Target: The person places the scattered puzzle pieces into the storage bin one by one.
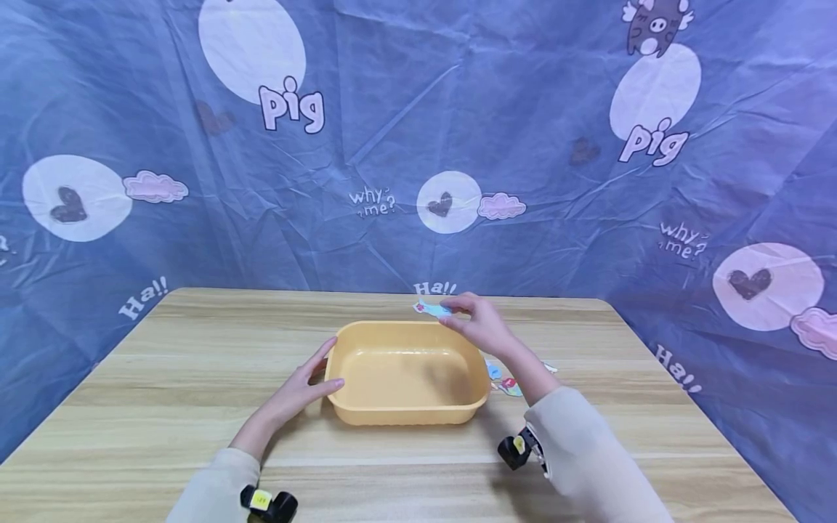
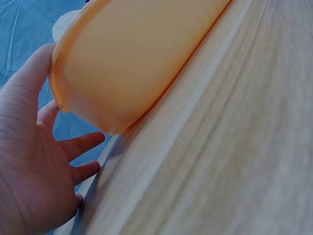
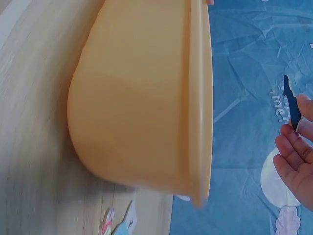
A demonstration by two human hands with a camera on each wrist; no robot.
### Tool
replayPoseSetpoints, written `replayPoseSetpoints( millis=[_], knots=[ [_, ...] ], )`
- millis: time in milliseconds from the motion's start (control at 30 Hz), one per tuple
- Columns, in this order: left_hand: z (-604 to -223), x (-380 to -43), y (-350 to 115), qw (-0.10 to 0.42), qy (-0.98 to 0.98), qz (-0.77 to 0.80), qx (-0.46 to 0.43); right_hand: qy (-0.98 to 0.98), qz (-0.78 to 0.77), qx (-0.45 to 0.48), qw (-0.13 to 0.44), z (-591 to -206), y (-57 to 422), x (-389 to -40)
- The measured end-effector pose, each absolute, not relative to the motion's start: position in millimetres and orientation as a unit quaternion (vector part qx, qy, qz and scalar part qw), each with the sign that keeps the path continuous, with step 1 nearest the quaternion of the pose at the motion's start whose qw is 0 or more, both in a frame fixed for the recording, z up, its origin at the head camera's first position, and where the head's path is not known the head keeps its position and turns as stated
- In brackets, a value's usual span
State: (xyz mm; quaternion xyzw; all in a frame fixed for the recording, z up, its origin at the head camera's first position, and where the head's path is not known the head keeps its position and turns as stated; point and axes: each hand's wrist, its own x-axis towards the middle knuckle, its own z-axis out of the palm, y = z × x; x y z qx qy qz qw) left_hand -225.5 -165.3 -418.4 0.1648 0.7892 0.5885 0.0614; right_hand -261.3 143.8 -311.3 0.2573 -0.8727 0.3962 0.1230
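A shallow yellow plastic basin [image 1: 405, 416] with rounded corners stands on the wooden table. At its left end, my left hand [image 1: 296, 392] holds the rim, thumb over the edge and forefinger along the outside; the other fingers spread out below the rim in the left wrist view. Above the basin's far right edge, my right hand [image 1: 485, 328] pinches a small flat cutout [image 1: 431, 310], light blue with a red spot at one end. Seen from the right wrist, the cutout [image 3: 292, 105] is thin and dark, held between thumb and fingertips.
Several small coloured cutouts [image 1: 506, 383] lie on the table [image 1: 216, 341] right of the basin, partly behind my right forearm. A blue printed cloth [image 1: 366, 145] hangs behind and at both sides of the table. Each wrist wears a black camera.
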Motion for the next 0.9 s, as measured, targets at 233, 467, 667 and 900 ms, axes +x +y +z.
replayPoseSetpoints(
  millis=[233, 467, 667, 900],
  knots=[
    [-418.3, -225.2, -166.1, 0.060, 0.790, 0.588, 0.164, -0.858, 0.418, 0.279, 0.106, -316.2, 127.1, -266.3],
    [-419.7, -225.6, -165.1, 0.065, 0.791, 0.586, 0.163, -0.860, 0.410, 0.289, 0.096, -322.9, 116.4, -269.8],
    [-418.4, -225.3, -165.0, 0.060, 0.788, 0.592, 0.159, -0.858, 0.419, 0.285, 0.082, -327.5, 105.3, -273.1],
    [-417.1, -224.7, -164.7, 0.063, 0.789, 0.590, 0.159, -0.854, 0.427, 0.289, 0.070, -332.5, 90.9, -276.1]
  ],
)
